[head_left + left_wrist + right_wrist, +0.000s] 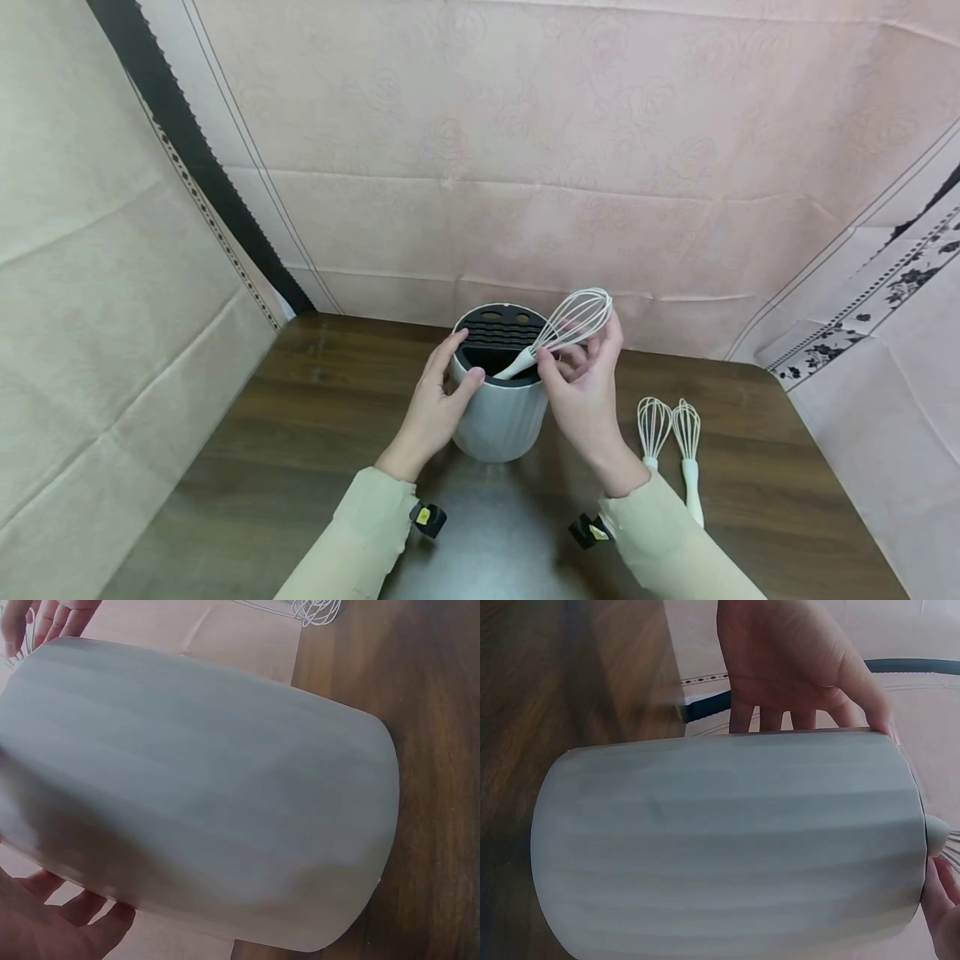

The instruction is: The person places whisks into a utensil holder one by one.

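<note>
On a brown wooden tabletop, my left hand steadies a grey ribbed holder, fingers curved around its left side and thumb at the front rim. The holder stands upright near the table's back edge, before a pale pink cloth; its black top has holes and slots toward the back and a wide opening toward the front. There a white whisk leans, handle down, wire head tilted up to the right above the rim; how deep the handle reaches, I cannot tell. My right hand grasps this whisk, thumb and fingers pinching it near where handle meets wires. Farther right on the wood lie a left-hand loose whisk, its handle partly hidden by my sleeve, and a right-hand loose whisk just beside it, both untouched.

I judge the work partway along: the holder is upright and braced, and one whisk is lined up with its mouth. That whisk is not yet let go, and two lie outside. Whether mine is going in or coming out, I cannot tell.
</note>
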Demonstrator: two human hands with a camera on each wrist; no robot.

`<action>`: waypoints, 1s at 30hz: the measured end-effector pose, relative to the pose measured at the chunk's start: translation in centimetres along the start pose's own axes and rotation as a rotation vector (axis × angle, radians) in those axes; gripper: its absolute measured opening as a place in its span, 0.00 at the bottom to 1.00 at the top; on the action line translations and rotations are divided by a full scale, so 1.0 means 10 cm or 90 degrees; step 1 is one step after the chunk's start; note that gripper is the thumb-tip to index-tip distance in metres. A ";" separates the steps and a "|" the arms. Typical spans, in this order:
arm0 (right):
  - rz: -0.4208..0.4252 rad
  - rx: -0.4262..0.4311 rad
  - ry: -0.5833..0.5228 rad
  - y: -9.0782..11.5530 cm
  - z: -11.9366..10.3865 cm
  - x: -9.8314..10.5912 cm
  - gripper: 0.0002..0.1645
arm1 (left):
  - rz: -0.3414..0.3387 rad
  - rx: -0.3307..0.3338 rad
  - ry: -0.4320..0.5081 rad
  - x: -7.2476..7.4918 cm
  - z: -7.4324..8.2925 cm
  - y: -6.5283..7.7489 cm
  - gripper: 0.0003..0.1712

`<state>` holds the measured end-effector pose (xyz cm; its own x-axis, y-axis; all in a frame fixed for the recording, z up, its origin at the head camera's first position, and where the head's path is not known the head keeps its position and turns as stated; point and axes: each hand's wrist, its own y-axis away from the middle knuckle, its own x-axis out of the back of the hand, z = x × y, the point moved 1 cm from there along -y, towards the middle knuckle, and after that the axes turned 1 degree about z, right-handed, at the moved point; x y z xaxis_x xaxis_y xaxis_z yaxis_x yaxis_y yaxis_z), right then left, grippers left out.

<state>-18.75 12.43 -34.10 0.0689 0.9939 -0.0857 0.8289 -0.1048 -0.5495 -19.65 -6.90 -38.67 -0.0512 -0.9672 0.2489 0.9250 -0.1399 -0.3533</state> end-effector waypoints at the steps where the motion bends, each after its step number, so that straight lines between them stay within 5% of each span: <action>1: 0.000 0.003 0.003 0.00 0.00 0.00 0.55 | 0.000 -0.001 -0.001 0.00 0.00 0.00 0.33; 14: -0.010 0.028 0.045 0.02 0.07 0.00 0.56 | 0.028 0.003 0.043 0.00 -0.02 0.03 0.37; 25: -0.012 0.029 0.049 0.01 0.30 0.10 0.57 | 0.009 0.020 0.051 -0.02 0.00 0.04 0.36; 30: -0.001 0.011 0.040 0.02 0.24 0.10 0.57 | 0.019 0.053 0.119 -0.08 0.00 0.03 0.35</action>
<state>-19.83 13.34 -36.26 0.1028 0.9941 -0.0336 0.8196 -0.1038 -0.5634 -19.40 -6.20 -38.99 -0.0848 -0.9943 0.0649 0.9546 -0.0997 -0.2807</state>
